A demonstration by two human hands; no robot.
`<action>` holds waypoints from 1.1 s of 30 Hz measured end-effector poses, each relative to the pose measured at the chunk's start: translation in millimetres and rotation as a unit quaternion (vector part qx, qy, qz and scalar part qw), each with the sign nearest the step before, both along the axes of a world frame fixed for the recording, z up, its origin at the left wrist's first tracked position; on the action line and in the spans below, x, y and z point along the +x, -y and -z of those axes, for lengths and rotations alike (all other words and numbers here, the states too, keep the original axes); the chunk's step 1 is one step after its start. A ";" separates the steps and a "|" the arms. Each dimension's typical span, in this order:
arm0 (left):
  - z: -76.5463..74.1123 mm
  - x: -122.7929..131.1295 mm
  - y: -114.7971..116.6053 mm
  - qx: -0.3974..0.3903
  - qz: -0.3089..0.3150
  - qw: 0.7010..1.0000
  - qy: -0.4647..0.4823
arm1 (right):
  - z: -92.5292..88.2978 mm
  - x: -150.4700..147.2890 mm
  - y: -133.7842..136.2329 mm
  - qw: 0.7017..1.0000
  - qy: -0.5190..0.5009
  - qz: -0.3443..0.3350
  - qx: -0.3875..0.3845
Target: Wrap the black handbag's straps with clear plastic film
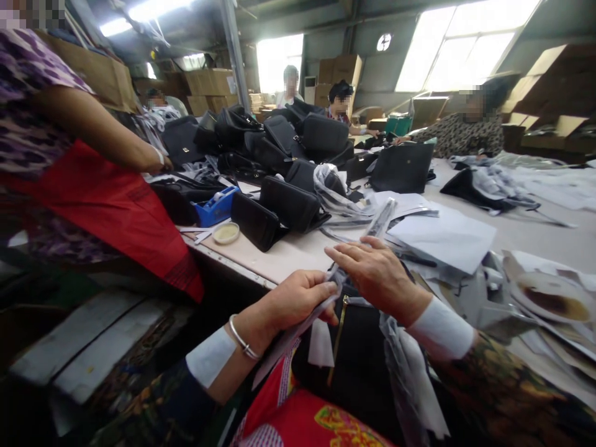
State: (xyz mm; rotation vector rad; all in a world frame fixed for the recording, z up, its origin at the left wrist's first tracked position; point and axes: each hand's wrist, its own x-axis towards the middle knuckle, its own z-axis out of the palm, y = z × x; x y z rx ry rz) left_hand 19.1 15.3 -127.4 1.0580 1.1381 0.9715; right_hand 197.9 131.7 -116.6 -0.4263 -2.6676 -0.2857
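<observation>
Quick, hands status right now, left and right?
Left hand: closed, holding a plastic strip.
Right hand: fingers extended; whether it grips anything can't be told.

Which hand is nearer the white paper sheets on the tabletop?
Right. The right hand is just left of the white paper sheets; the left hand is farther left and lower in view.

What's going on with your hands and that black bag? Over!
Left hand gripping pale strip. Right hand over strip, fingers extended, grip unclear. Black bag below, gold zipper visible. Loose plastic hanging against bag.
</observation>
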 end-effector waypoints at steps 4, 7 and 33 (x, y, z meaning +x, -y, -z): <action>-0.7 6.4 -6.9 0.018 -0.027 0.999 -0.024 | 9.4 -2.1 4.5 1.000 0.012 -0.027 -0.001; 0.3 9.2 -9.5 0.027 -0.032 0.999 -0.020 | 12.9 -2.5 8.7 1.000 -0.002 -0.025 0.016; 19.6 1.7 14.0 -0.115 -0.014 0.986 0.121 | 23.1 -10.1 30.9 0.997 -0.031 0.003 0.072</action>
